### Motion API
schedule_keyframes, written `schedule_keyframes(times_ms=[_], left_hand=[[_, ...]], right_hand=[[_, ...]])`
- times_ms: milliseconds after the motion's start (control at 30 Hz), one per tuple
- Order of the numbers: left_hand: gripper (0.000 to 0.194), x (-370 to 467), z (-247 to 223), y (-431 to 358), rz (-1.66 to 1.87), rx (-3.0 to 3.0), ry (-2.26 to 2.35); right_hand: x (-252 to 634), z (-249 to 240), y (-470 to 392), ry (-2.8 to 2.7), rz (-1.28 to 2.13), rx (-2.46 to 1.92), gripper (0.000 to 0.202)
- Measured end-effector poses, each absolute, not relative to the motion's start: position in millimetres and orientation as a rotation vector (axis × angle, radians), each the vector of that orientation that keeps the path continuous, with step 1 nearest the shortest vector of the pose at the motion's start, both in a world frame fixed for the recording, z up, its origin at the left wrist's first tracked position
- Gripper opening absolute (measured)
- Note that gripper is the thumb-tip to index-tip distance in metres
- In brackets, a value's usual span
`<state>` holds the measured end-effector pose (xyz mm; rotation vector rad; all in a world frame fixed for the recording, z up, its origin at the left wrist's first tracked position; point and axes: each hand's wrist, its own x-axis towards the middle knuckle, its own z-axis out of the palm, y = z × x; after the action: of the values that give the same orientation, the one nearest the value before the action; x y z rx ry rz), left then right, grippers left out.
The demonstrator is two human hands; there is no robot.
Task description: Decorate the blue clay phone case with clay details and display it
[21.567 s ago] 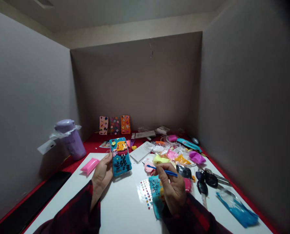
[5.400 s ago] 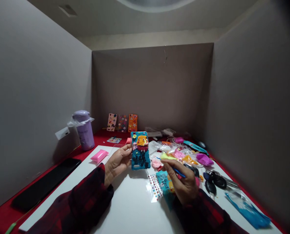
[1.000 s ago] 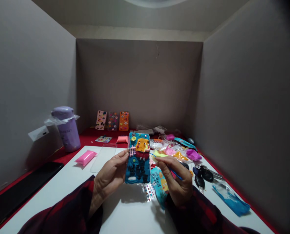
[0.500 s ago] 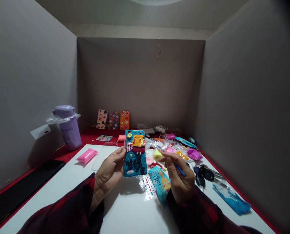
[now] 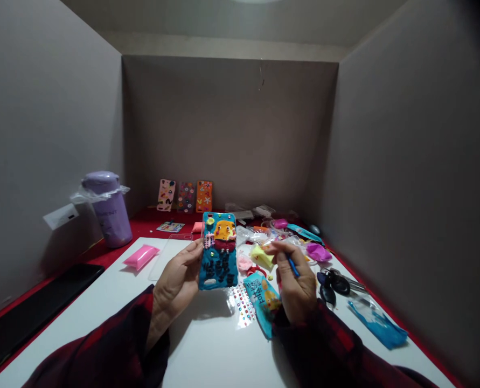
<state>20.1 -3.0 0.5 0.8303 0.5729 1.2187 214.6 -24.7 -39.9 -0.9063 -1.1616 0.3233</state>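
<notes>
A: Far left, a black slab (image 5: 33, 312) is laid on the red cloth (image 5: 102, 253), and a purple bottle (image 5: 108, 213) is stood behind it by the wall. A pink pack (image 5: 141, 256) is left flat on the white board (image 5: 207, 345), with a clear case (image 5: 165, 258) just beside it.

B: And the hands?

A: The blue case (image 5: 218, 250) is held upright above the board by the left hand (image 5: 177, 280), fingers curled along its left edge, decorated side turned to the camera. An orange figure and dark lettering can be made out on it. Three more cases (image 5: 185, 195) are propped against the back wall.

B: Right side?

A: A blue stick (image 5: 292, 266) is pinched in the right hand (image 5: 294, 283), fingers closed narrow around it, tip pointed at a yellow lump (image 5: 261, 255) just right of the case. A gem sheet (image 5: 242, 306) and a teal packet (image 5: 261, 299) are spread below. Keys (image 5: 332, 283) and a blue bag (image 5: 379, 326) are seen further right.
</notes>
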Motion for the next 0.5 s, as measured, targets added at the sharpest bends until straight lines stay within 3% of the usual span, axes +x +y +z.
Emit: schedule_keyframes(times_ms=[300,500], left_hand=[[0.025,18,3,-4,1.226,0.781,0.581],[0.022,8,5,13,1.563,0.702,0.615]], right_hand=[[208,-39,-31,-1.420,0.356,-0.844,0.018],[225,-35,-20,-1.122,0.195,-0.832,0.018]])
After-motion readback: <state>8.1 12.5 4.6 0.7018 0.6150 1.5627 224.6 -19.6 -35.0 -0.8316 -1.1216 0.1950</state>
